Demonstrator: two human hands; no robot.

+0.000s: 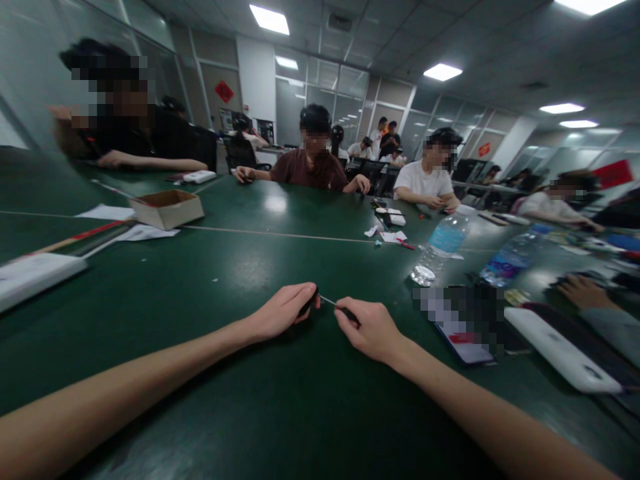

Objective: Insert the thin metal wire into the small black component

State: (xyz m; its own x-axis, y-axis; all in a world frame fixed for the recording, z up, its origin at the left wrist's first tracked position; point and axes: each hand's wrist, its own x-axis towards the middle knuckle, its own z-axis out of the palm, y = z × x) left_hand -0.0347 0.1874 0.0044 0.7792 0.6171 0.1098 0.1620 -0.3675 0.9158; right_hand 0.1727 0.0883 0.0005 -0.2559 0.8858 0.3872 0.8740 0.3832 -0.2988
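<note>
My left hand [286, 311] is closed around a small black object [309, 303], mostly hidden by the fingers, so its kind does not show. In my right hand [371, 327] is a slim screwdriver [328, 301], pinched between thumb and fingers, with a dark handle and a thin metal shaft. The shaft points left and its tip meets the black object, or comes very close to it. Both hands are just above the green table [260, 413], near the middle of the view.
To the right stand two water bottles [443, 243], beside a phone-like dark item [465, 327] and a white power bank-shaped device [563, 350]. A cardboard box [167, 209] and a white block [40, 277] lie left. Several people sit around the table; a neighbour's hand [585, 291] rests far right.
</note>
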